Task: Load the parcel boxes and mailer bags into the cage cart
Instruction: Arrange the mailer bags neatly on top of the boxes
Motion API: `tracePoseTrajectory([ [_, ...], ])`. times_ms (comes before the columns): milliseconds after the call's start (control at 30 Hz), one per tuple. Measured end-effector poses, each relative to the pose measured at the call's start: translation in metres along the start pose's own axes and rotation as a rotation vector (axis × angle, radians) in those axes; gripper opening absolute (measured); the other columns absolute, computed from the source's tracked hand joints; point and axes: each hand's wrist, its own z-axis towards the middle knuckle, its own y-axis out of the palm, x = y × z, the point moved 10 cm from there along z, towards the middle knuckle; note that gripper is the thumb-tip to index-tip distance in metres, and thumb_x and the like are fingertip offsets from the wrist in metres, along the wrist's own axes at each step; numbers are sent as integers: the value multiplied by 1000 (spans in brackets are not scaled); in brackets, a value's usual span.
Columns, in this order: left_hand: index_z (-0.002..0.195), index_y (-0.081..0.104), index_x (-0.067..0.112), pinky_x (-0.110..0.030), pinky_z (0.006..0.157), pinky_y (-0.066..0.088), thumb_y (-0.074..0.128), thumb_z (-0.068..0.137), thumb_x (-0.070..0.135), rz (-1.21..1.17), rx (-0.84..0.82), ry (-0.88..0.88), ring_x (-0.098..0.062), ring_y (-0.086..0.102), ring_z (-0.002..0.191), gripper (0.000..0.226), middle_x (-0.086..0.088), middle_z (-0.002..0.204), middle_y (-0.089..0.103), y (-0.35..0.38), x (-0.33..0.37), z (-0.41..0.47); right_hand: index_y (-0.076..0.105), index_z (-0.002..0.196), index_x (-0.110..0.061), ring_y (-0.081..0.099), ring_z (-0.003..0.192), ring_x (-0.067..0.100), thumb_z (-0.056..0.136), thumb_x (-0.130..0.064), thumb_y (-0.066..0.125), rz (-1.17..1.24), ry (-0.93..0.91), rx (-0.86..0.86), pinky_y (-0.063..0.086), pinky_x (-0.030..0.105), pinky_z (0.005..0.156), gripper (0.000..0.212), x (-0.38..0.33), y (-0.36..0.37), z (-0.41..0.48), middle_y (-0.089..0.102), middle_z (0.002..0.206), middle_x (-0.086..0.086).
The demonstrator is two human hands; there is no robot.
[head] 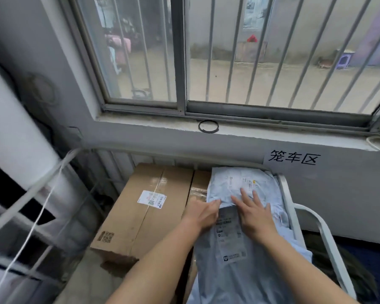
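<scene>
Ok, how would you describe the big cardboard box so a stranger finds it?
Below the barred window stands the cage cart. On its left side lies a large brown box, beside the pale blue mailer bags. Its whole taped top shows, with a white label; the other box is mostly covered.

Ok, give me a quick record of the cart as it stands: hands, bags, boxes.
left hand: touches top bag at its near edge
right hand: flat on top bag, fingers spread
bags: stacked on the right side of the cart
box: large, left side, label up
second box: partly under the bags
sill: black ring
</scene>
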Motion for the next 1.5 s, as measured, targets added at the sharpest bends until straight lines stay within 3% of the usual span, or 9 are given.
tracePoseTrajectory([
  [100,131,57,17,-32,59,34,43,101,25,3,57,-49,-34,72,81,34,-10,99,75,-19,-41,-13,14,156,-46,-14,154,25,101,-24,46,-4,-42,36,4,64,119,67,-47,-21,18,-12,167,-10],
  [233,83,79,24,-17,41,24,88,56,34,106,79,-110,-20,56,31,31,2,47,63,-34,-113,-22,17,156,-46,-11,154,25,99,-20,45,6,-71,83,5,61,119,69,-110,-39,45,-12,167,-10],
  [333,126,66,21,-27,56,38,62,91,32,130,50,-95,-28,74,70,36,-3,92,77,-40,-166,-30,19,155,-45,-11,154,26,101,-19,41,74,-46,112,10,62,119,64,-156,-35,64,-10,168,-10],
  [433,153,33,13,-36,71,31,28,106,20,157,14,-67,-37,69,105,48,-10,130,66,-26,-225,-27,19,155,-44,-11,154,27,103,-21,38,134,-9,96,13,60,118,61,-204,-22,83,-10,168,-8],
  [833,155,25,4,-42,103,32,31,102,10,211,-8,74,-33,60,113,54,-14,122,68,26,-349,-2,33,151,-46,-13,154,28,106,-28,37,193,127,29,22,57,118,48,-289,22,169,-6,168,-7],
  [1000,151,32,3,-41,99,32,31,102,10,168,-7,127,-30,60,112,49,-12,120,69,51,-356,28,34,151,-44,-14,153,29,108,-33,35,196,184,4,17,58,120,45,-278,40,200,-5,169,-6],
  [1133,126,52,9,-41,97,33,34,99,8,128,-13,102,-28,62,108,32,-8,116,70,66,-376,75,35,150,-43,-13,154,28,108,-35,30,174,209,25,24,59,116,43,-269,44,247,-4,169,-6],
  [1267,120,56,16,-35,77,31,37,99,9,24,-73,66,-27,65,106,29,-3,114,70,95,-386,118,34,149,-43,-14,153,26,108,-28,31,170,244,52,24,64,113,44,-249,62,294,-3,168,-8],
  [1500,128,54,12,-34,74,38,37,102,9,-96,-139,104,-31,63,113,31,-8,126,65,154,-336,189,41,151,-34,-9,153,34,108,-27,32,127,307,54,27,52,117,44,-161,110,337,2,169,-1],
])
